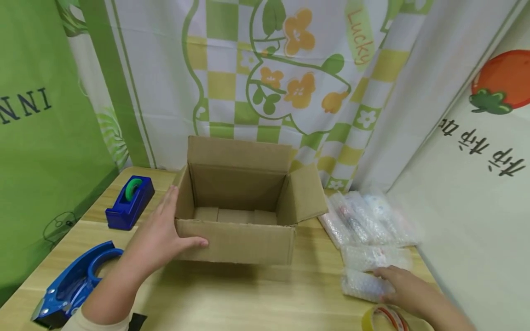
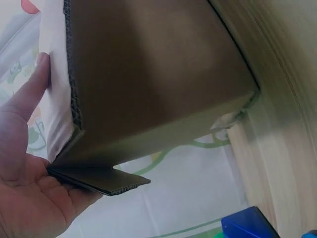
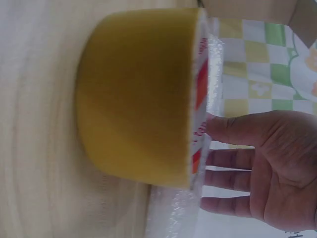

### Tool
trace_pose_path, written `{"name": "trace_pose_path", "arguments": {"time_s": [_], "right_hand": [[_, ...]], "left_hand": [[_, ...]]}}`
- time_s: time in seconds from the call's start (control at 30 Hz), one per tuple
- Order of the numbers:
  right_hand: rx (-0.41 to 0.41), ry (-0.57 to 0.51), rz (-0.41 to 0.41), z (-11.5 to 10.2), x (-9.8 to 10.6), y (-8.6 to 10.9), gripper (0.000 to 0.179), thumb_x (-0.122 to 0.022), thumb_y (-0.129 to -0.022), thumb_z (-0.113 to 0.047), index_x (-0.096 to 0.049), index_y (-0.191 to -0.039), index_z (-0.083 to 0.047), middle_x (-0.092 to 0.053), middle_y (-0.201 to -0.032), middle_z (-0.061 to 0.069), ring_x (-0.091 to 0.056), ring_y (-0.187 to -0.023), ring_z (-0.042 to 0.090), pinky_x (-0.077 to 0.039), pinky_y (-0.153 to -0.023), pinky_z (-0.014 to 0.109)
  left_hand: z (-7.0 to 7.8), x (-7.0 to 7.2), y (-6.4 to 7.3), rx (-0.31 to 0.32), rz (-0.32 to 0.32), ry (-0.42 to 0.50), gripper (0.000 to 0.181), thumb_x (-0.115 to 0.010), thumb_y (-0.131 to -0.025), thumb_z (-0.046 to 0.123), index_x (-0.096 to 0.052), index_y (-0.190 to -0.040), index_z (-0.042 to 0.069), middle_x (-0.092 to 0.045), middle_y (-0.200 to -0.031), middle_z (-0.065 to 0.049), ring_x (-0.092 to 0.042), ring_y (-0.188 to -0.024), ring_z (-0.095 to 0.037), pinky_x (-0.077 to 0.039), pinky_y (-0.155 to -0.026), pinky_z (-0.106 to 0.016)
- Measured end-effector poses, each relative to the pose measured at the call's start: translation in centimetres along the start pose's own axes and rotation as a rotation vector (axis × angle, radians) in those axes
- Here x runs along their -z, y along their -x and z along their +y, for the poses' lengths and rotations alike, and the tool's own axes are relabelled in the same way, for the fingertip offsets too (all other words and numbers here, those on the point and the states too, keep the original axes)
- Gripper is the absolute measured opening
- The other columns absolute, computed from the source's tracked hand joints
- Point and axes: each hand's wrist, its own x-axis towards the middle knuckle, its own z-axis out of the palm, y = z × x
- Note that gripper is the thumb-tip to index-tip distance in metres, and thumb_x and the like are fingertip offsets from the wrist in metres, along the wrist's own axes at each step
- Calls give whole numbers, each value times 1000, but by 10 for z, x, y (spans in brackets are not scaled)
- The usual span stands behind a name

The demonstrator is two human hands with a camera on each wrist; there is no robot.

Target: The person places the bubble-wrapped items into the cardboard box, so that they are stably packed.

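A cardboard box (image 1: 236,241) stands with its top flaps spread. My left hand (image 1: 163,236) grips its front left corner: the thumb (image 2: 32,91) presses the front flap and the fingers lie behind the side flap (image 2: 99,179). On the right, my right hand (image 1: 407,289) touches the end of a bubble-wrapped package (image 1: 364,284), its fingers fairly straight; a roll of yellow tape (image 3: 133,99) hides the fingertips in the right wrist view. Just beyond lies another bubble-wrapped package (image 1: 368,258).
Several more bubble-wrapped packages (image 1: 364,218) lie at the back right. On the left are a blue tape dispenser (image 1: 130,202) with green tape and a blue tape gun (image 1: 70,285). A curtain (image 1: 165,92) hangs behind the wooden table (image 1: 248,303); a wall (image 1: 463,220) bounds the right.
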Motion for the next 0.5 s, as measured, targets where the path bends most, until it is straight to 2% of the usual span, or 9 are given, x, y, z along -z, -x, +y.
{"name": "trace_pose_path", "arguments": {"time_s": [0.1, 0.3, 0.5], "right_hand": [[18, 34, 28, 2, -6, -2, 58, -84, -70, -32, -64, -118, -7, -67, -110, 6, -63, -102, 33, -53, -86, 53], [8, 4, 13, 6, -10, -3, 62, -81, -73, -37, -63, -122, -4, -64, -125, 20, -57, -117, 44, -46, -96, 62], [5, -8, 32, 4, -1, 0, 65, -78, -73, -46, -65, -123, -7, -68, -121, 15, -63, -113, 38, -49, -94, 59]], "left_hand": [[-1, -1, 0, 1, 3, 3, 143, -73, -61, 78, 10, -158, 13, -1, -165, -16, -23, -142, -52, -28, -109, -68], [-2, -2, 0, -6, 11, -9, 142, -73, -61, 78, 7, -158, 11, -3, -165, -17, -25, -142, -51, -30, -109, -67], [-1, -2, -1, -13, 18, -12, 141, -74, -62, 77, 4, -158, 9, -4, -164, -17, -26, -141, -52, -31, -109, -67]]}}
